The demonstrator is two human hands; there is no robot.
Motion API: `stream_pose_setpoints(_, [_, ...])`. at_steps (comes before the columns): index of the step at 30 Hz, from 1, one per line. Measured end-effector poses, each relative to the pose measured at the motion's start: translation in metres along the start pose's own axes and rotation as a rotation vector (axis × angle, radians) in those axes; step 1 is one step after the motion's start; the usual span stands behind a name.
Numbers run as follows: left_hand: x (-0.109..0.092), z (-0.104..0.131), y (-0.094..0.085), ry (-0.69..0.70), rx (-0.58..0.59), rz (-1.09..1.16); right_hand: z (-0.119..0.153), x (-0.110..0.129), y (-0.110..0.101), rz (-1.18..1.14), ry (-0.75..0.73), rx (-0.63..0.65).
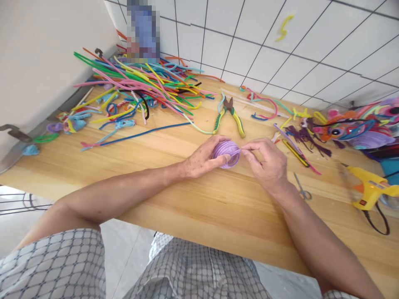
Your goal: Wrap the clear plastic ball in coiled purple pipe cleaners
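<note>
My left hand is wrapped round a coil of purple pipe cleaner, wound into a hollow rounded shape whose opening faces right. The left thumb presses on the rim of that opening. Just to the right, my right hand pinches a thin purple end at the coil's edge between thumb and forefinger. Both hands are held over the wooden table. Pliers with green and yellow handles lie a little beyond the coil.
Loose pipe cleaners in many colours are heaped at the back left. On the right are a yellow glue gun, small scissors, a yellow cutter and a colourful pipe-cleaner figure. A tiled wall rises behind.
</note>
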State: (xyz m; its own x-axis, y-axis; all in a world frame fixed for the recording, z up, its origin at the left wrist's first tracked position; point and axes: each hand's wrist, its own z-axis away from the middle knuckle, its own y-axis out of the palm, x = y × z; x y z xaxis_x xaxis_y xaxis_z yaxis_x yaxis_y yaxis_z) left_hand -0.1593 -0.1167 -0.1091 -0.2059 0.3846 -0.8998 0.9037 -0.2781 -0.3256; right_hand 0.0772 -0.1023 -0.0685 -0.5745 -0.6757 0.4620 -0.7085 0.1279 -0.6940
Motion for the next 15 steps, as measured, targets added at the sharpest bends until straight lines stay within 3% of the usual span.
stream_pose_setpoints(15, [0.0018, -0.0002, 0.0006, -0.017, -0.041, 0.013, 0.0018, 0.0050, 0.0065, -0.012, -0.005, 0.006])
